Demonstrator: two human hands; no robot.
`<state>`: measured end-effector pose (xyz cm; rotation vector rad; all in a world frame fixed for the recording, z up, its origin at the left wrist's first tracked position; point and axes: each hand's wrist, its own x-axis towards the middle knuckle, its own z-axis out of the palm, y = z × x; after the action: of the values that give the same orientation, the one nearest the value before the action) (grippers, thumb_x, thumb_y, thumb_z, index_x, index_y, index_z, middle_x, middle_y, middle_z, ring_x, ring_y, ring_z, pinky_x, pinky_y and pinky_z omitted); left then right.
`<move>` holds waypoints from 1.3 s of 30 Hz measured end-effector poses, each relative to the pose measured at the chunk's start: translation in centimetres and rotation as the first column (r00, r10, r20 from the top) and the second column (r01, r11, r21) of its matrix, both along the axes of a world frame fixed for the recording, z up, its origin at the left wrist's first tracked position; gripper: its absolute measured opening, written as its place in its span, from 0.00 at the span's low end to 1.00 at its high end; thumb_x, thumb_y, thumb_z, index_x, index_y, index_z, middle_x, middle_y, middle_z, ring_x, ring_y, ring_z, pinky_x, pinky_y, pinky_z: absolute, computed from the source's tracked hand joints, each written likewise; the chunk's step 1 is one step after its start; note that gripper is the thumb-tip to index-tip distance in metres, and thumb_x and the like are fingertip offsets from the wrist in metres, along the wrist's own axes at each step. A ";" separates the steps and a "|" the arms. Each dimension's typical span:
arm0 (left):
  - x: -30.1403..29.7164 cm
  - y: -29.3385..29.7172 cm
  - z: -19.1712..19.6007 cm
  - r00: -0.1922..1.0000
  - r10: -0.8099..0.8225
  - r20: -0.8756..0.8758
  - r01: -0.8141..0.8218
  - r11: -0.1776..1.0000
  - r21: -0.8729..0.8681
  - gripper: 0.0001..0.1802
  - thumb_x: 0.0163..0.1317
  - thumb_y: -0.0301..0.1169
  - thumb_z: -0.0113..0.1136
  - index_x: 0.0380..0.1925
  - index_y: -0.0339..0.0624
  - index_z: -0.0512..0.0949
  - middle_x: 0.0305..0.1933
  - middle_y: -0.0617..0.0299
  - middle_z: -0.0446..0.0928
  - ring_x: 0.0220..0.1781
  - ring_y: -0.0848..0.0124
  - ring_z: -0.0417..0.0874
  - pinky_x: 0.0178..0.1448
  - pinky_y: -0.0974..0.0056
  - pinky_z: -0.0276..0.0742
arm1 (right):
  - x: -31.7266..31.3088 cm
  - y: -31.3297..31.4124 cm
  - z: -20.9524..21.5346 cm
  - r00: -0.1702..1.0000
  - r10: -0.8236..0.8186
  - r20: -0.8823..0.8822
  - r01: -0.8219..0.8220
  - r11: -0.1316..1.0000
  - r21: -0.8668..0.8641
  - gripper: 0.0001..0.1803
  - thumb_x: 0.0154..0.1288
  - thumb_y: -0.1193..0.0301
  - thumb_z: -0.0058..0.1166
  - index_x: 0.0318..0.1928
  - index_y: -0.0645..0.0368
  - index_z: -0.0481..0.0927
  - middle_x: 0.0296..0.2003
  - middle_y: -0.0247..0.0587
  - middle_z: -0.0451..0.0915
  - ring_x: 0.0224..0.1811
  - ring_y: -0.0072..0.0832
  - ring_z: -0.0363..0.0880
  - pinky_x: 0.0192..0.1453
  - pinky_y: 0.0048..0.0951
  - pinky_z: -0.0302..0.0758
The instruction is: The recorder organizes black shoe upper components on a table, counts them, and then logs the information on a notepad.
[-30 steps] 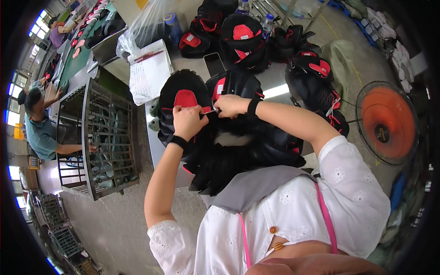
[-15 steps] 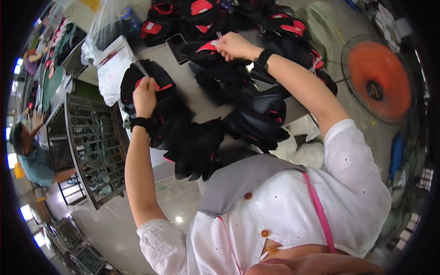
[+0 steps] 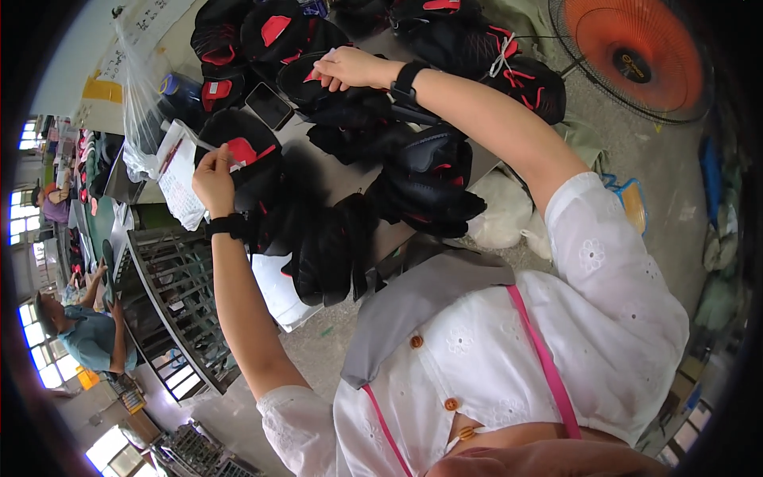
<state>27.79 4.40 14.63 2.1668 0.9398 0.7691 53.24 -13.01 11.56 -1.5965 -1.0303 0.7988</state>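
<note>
Over table (image 3: pixel 340 173): we're pinching pale strip (image 3: pixel 207 146) w/ L fingers (image 3: pixel 214 160); R fingers (image 3: pixel 337 65) bent, gap/hold unclear; slackening pinch poss. dropping strip.

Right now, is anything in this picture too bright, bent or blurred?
In the head view: windows at the left glare white; fisheye bending leans things near the black rim; a dark patch right of the left hand has soft edges, blur or shadow I cannot tell.

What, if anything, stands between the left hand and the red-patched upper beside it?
Nothing visible: the left hand, pinching a pale strip, overlaps the upper's edge in this view. Whether it touches the upper is unclear.
</note>
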 end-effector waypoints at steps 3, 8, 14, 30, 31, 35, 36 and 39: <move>-0.9 2.5 -0.7 0.992 0.064 -0.106 -0.068 0.997 -0.031 0.14 0.56 0.37 0.59 0.26 0.35 0.80 0.20 0.58 0.78 0.23 0.71 0.78 0.31 0.68 0.72 | -1.0 1.8 0.6 0.995 0.097 0.007 -0.095 0.985 -0.140 0.20 0.67 0.59 0.37 0.39 0.63 0.76 0.30 0.37 0.76 0.28 0.24 0.76 0.27 0.22 0.72; 3.1 -1.8 0.1 0.987 0.147 -0.066 -0.073 0.773 0.631 0.31 0.49 0.36 0.61 0.53 0.36 0.65 0.54 0.45 0.67 0.54 0.55 0.69 0.54 0.58 0.67 | -0.1 1.1 1.3 0.997 0.074 -0.006 -0.074 0.978 -0.196 0.21 0.67 0.57 0.37 0.34 0.61 0.77 0.26 0.37 0.77 0.26 0.23 0.76 0.27 0.22 0.72; 10.9 -8.9 -4.0 0.756 -0.616 0.221 0.624 0.780 0.041 0.43 0.43 0.29 0.66 0.59 0.35 0.53 0.54 0.43 0.65 0.54 0.49 0.67 0.59 0.57 0.63 | -3.0 1.6 4.2 0.990 -0.003 -0.143 0.000 1.000 -0.020 0.25 0.67 0.57 0.38 0.19 0.62 0.73 0.14 0.37 0.72 0.16 0.25 0.72 0.23 0.27 0.70; 18.0 -9.5 -9.4 0.901 -0.308 -0.306 0.404 0.852 0.332 0.21 0.54 0.41 0.55 0.41 0.36 0.71 0.47 0.49 0.70 0.55 0.49 0.65 0.59 0.54 0.60 | -13.5 -17.2 18.3 0.946 -0.059 0.318 -0.236 0.546 0.804 0.21 0.65 0.70 0.36 0.13 0.59 0.65 0.11 0.34 0.63 0.11 0.24 0.60 0.15 0.26 0.54; 17.4 -9.0 -11.0 0.922 -0.277 -0.271 0.348 0.899 0.266 0.21 0.54 0.41 0.54 0.41 0.35 0.72 0.47 0.49 0.71 0.54 0.49 0.66 0.59 0.55 0.60 | -13.7 -17.2 19.3 0.930 -0.041 0.367 -0.257 0.640 0.724 0.20 0.65 0.70 0.37 0.14 0.59 0.65 0.11 0.34 0.63 0.12 0.25 0.61 0.15 0.26 0.56; 16.6 -7.3 -11.2 0.831 -0.381 -0.405 0.455 0.884 0.103 0.24 0.56 0.39 0.52 0.45 0.29 0.69 0.50 0.43 0.68 0.55 0.51 0.67 0.60 0.56 0.60 | -11.1 -16.6 17.8 0.990 -0.120 0.071 0.043 0.748 0.662 0.22 0.68 0.62 0.36 0.21 0.64 0.69 0.22 0.41 0.73 0.26 0.28 0.72 0.32 0.24 0.69; 16.3 -8.3 -9.4 0.861 -0.402 -0.311 0.454 0.883 0.115 0.25 0.56 0.38 0.52 0.47 0.28 0.67 0.52 0.42 0.67 0.57 0.51 0.65 0.62 0.56 0.59 | -8.8 -16.4 16.7 0.962 -0.264 0.068 0.170 0.778 0.605 0.20 0.68 0.61 0.37 0.27 0.65 0.71 0.26 0.40 0.74 0.30 0.27 0.73 0.36 0.24 0.69; 12.6 -10.3 -5.0 0.852 -0.480 -0.209 0.516 0.838 0.177 0.29 0.55 0.37 0.53 0.52 0.27 0.63 0.55 0.41 0.64 0.61 0.51 0.62 0.64 0.57 0.57 | -3.6 -18.6 8.9 0.864 -0.369 -0.341 0.477 0.817 0.323 0.23 0.66 0.64 0.43 0.56 0.64 0.59 0.39 0.42 0.75 0.34 0.25 0.77 0.35 0.19 0.71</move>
<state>40.40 -5.92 9.68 2.5477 0.3220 0.4655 49.66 -31.60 20.41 -1.2553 -0.5567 0.4360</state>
